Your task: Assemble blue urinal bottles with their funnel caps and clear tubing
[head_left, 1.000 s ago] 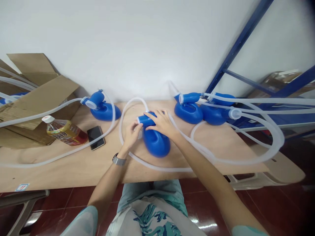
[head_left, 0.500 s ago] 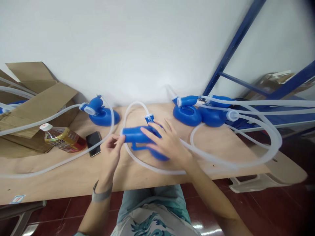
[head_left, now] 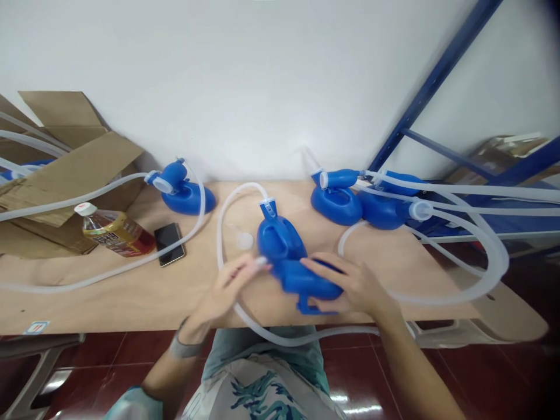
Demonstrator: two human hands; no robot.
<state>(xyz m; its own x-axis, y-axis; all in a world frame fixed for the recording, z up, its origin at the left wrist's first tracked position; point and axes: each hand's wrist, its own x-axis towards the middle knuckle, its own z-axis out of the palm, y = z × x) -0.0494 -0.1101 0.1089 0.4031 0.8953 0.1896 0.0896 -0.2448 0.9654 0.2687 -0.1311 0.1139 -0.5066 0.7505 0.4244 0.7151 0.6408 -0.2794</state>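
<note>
In front of me on the table lies a blue plastic bottle (head_left: 280, 238), its capped neck joined to a translucent hose (head_left: 220, 233). My right hand (head_left: 354, 286) is wrapped round a blue cylindrical funnel piece (head_left: 301, 279) with a clip-like bracket, right against the bottle's near end. My left hand (head_left: 234, 286) pinches a small white piece (head_left: 261, 261), blurred by motion, just left of the funnel piece. A round translucent cap (head_left: 245, 240) lies on the table beyond my left hand.
Similar blue bottles with hoses stand at the back right (head_left: 336, 204) and back left (head_left: 188, 198). To the left are a phone (head_left: 170, 244), a drink bottle (head_left: 118, 233) and an open cardboard box (head_left: 100, 157). Blue shelving (head_left: 437, 76) rises on the right.
The funnel piece has swung right and toward me in my right hand, uncovering the bottle and the round cap. My left hand has come off its end and now pinches a small white piece.
</note>
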